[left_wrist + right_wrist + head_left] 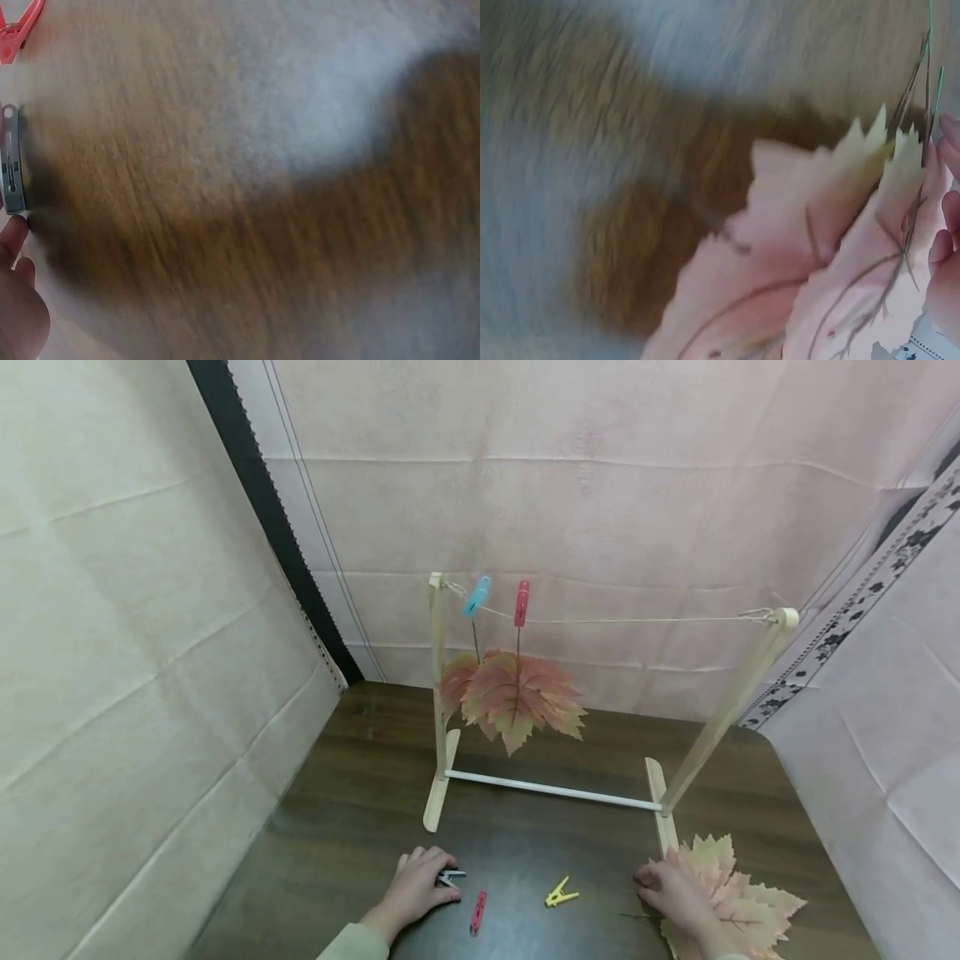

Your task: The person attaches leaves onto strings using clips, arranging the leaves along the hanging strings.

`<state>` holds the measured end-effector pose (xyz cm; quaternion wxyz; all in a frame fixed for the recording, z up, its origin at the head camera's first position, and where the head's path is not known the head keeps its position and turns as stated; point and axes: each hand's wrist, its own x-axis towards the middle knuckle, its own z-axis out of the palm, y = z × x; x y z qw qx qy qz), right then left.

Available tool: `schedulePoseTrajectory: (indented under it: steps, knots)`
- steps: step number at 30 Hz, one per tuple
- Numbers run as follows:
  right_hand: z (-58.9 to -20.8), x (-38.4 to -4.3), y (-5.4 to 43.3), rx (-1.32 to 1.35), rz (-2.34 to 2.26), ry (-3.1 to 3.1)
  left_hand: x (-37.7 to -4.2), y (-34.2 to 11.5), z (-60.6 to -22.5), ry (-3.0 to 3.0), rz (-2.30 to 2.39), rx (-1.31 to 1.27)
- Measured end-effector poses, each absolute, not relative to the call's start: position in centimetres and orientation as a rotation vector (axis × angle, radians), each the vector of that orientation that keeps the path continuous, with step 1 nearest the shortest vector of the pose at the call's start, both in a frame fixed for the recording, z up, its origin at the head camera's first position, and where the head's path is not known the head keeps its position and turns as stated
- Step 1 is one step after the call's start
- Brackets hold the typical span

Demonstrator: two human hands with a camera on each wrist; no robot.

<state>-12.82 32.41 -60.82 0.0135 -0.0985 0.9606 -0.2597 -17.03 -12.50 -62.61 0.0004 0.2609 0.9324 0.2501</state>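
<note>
In the head view my left hand (420, 885) pinches a grey clothespin (452, 878) between thumb and fingers, low over the table. The left wrist view shows this grey clothespin (12, 161) side-on at a fingertip. A red clothespin (478, 913) lies just right of that hand, and a yellow clothespin (561, 893) lies farther right. My right hand (678, 897) is over the pinkish-yellow artificial maple leaves (750, 906), fingers bent near their stems. In the right wrist view the leaves (780, 262) overlap, stems pointing up; I cannot tell whether the fingers grip them.
A wooden stand with a white crossbar (555, 789) and a string (637, 621) stands behind the hands. Blue (477, 597) and red (522, 603) clothespins on the string hold reddish leaves (517, 697) by their stems. Pale cloth walls (600, 510) enclose the dark wood table (337, 827).
</note>
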Motion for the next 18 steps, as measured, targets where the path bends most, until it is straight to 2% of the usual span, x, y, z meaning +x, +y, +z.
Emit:
schedulePoseTrajectory:
  steps: [4,11,18]
  knots:
    - [-60.8,-12.5,32.5,-0.342,-0.754,3.026,-16.9,-12.5,-62.6,2.956,0.769,0.876]
    - [-61.2,-12.4,31.8,-0.193,-0.662,3.113,-16.9,-11.9,-62.3,2.982,0.796,0.858]
    - [-61.2,-12.4,31.4,-0.483,-0.543,3.255,-17.6,-11.5,-61.6,3.004,0.959,0.701]
